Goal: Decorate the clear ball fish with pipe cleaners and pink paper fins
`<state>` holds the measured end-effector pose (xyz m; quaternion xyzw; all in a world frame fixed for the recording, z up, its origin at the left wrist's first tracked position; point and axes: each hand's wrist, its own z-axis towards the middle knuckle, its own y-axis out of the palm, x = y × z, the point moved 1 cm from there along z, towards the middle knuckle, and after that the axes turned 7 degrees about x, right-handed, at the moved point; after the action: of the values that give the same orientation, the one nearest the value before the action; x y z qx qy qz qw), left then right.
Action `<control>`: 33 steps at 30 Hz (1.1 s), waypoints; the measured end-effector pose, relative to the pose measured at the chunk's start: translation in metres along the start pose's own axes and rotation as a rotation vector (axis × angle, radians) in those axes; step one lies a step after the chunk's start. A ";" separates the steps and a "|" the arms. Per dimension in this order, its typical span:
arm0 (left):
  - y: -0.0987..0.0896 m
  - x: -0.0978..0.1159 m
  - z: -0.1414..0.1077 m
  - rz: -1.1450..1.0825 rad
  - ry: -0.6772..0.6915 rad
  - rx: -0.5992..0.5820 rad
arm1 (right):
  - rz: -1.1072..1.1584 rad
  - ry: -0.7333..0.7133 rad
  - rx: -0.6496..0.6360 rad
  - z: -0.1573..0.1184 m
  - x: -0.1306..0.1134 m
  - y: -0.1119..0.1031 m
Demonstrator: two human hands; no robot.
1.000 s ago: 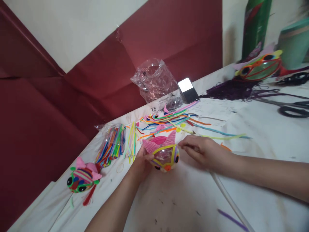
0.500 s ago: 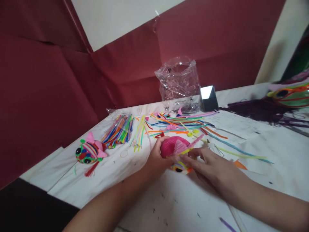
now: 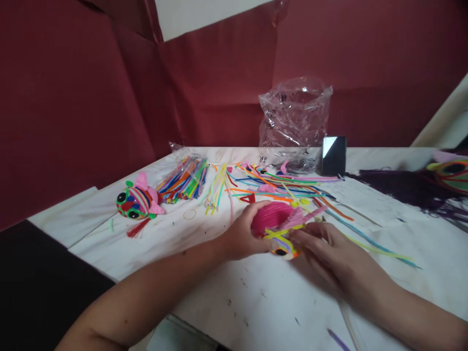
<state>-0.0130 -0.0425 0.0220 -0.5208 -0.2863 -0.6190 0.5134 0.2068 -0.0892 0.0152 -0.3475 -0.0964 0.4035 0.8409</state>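
Note:
In the head view, a pink ball-shaped toy (image 3: 272, 215) made of pipe cleaners hangs just over the white table. Yellow strands and a dark eye show on its lower side, and pink fins stick out to the right. My left hand (image 3: 248, 234) is wrapped round the ball's left side. The fingers of my right hand (image 3: 329, 253) are pinched at the toy's right edge, by the yellow strand; their tips are partly hidden. Resting on the table at the left is a finished-looking fish toy (image 3: 137, 201) with striped body, big eyes, pink fins and a red tassel.
A bagged bundle of pipe cleaners (image 3: 185, 180) lies behind the fish toy. Loose pipe cleaners (image 3: 292, 187) spread across the table's back. A clear plastic bag (image 3: 296, 122) stands beside a dark phone-like slab (image 3: 333, 156). Purple strands (image 3: 395, 190) trail from another fish toy (image 3: 451, 173) at right.
The view has swung, so the scene sits differently in the frame. Both hands stay on the pink toy, which has turned slightly and shows more of its yellow crossing strands.

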 end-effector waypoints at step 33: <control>-0.007 -0.006 0.012 0.012 0.030 -0.007 | 0.008 -0.036 0.012 0.011 -0.003 -0.005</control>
<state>-0.0161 -0.0280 0.0216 -0.5152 -0.2733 -0.6246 0.5194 0.2029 -0.0879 0.0271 -0.3356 -0.1075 0.4138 0.8394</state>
